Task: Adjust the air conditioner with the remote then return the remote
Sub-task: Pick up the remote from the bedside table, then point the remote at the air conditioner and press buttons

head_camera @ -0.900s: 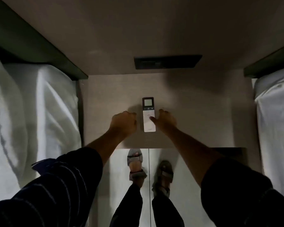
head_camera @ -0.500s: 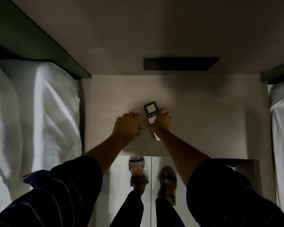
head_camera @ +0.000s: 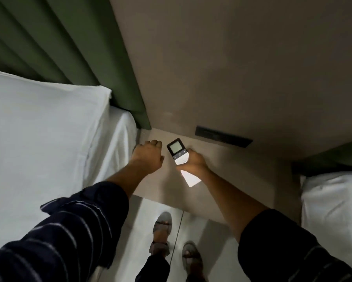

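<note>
The remote is white with a dark top and a small lit screen. My right hand grips it around the middle, lifted off the bedside table, screen end tilted up and to the left. Its white lower end sticks out below my fist. My left hand is a loose fist just left of the remote, over the table's left corner, holding nothing. The air conditioner is out of view.
White bedding lies to the left and another white bed to the right. A green padded headboard stands at the back left. A dark switch panel is set in the beige wall. My sandalled feet are on the floor below.
My right hand closed around the remote and lifted it off the table, tilting it. The view swung up and left, showing more headboard and wall. My left hand stayed fisted beside it.
</note>
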Tool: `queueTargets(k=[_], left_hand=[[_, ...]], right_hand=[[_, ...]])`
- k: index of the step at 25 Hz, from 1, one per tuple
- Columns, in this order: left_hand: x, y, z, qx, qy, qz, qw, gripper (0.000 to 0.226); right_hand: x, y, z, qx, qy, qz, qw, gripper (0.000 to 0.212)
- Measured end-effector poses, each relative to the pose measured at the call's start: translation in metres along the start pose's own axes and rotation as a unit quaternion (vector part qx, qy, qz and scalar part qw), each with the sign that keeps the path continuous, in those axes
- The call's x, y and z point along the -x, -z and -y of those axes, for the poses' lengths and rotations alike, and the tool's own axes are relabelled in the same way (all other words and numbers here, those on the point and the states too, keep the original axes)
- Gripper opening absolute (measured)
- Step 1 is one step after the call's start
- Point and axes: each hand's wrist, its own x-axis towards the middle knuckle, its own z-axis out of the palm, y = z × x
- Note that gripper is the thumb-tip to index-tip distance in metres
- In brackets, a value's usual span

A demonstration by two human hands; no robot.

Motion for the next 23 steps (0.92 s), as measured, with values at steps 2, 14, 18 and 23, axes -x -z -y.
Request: queueTargets(k=[2,14,18,23], left_hand=[[0.042,0.053,0.027,0.017,0.044,-0.031,0.998,0.064],[0.503,0.282,0.288,-0.021,0.424,-0.21,0.881,0.051],[0.694,0.294,0.345,-0.054,0.555,-0.216,0.802,0.049],[0.902,0.288,0.37,-0.059,0.657,-0.212,0.721,0.053]], right_hand=[[0.035,0.019,0.063,0.008,0.061,0.008,0.998,0.044],[0.334,-0.104,0.475,-0.013,0.369,0.258,0.893,0.018],[0.472,-0.2,0.548,-0.074,0.382,0.388,0.835,0.013],[0.652,-0.304,0.611,-0.071,0.401,0.476,0.78,0.02]])
